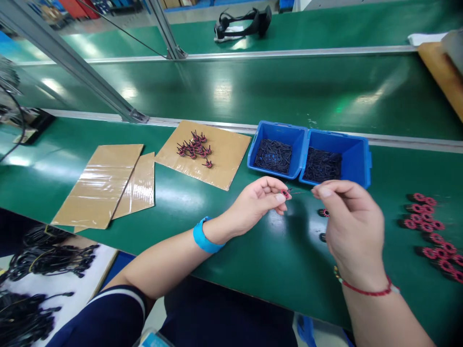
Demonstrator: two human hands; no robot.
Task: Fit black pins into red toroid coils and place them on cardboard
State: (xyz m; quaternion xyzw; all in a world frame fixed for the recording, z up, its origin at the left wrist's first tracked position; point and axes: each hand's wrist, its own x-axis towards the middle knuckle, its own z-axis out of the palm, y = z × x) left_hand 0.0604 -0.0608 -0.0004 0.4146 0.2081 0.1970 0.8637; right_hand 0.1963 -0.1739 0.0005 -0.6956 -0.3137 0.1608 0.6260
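Observation:
My left hand (263, 201), with a blue band at its wrist, pinches a small red and black coil (285, 193) by its edge. Thin wires stick out from the coil to the right. My right hand (349, 221) is closed, thumb against forefinger, at the far end of these wires; what lies between the fingertips is too small to make out clearly. Behind the hands stand two joined blue bins (361, 159) with short black tubes (321, 165) in them. Two dark round parts (323, 212) lie on the green table beside my right hand.
Coils with black leads (195, 147) lie on a cardboard sheet (227, 149) left of the bins. More cardboard (103, 178) is further left. Several red rings (427, 217) are at the right. A metal post (87, 72) rises behind; black cables (47, 255) lie lower left.

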